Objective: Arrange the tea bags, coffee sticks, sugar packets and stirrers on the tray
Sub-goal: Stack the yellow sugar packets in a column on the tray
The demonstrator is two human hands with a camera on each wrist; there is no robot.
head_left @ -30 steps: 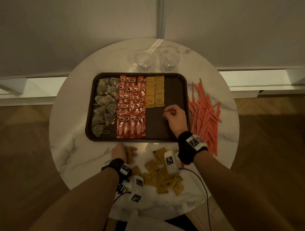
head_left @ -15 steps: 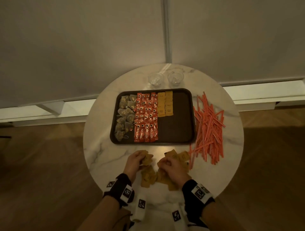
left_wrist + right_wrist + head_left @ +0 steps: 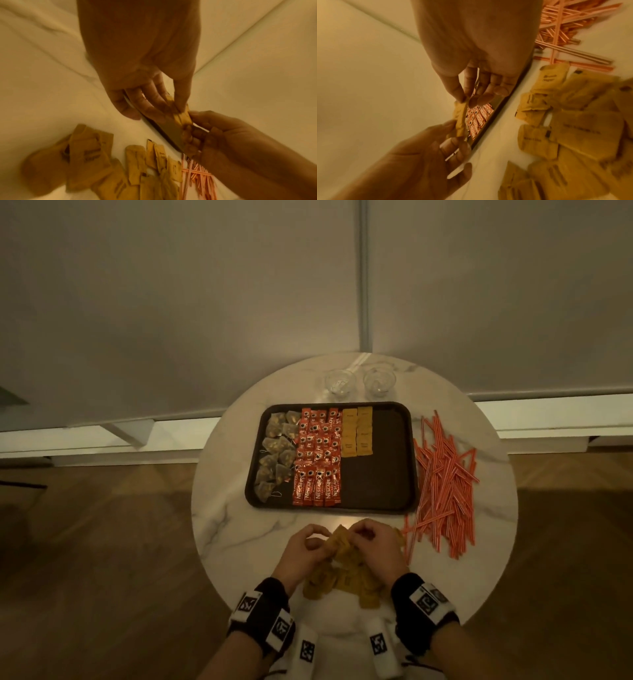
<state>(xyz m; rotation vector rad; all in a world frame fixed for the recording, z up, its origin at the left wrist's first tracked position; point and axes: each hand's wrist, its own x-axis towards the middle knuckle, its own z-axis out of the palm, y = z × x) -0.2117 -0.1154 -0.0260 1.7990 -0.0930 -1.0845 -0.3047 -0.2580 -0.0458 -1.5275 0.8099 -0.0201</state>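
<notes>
Marble round tabletop (image 3: 219, 525), head view: dark rectangular tray (image 3: 380, 474) at centre with tea bags (image 3: 277, 450), red coffee sticks (image 3: 317, 457), yellow sugar packets (image 3: 358, 436); striped orange stirrers (image 3: 442, 484) at 3 o'clock. Left hand (image 3: 303, 553) and right hand (image 3: 375, 553) at 6 o'clock above the loose packets (image 3: 342, 582).

Left wrist: both pinch one yellow packet (image 3: 181, 117).

Right wrist: same two-handed pinch, tray edge behind.

The head camera looks down from high up at the whole round table (image 3: 219, 529), while the two wrist cameras sit very close, each looking along its own hand, and all three see the same sugar packet (image 3: 181, 117) held between both hands.
</notes>
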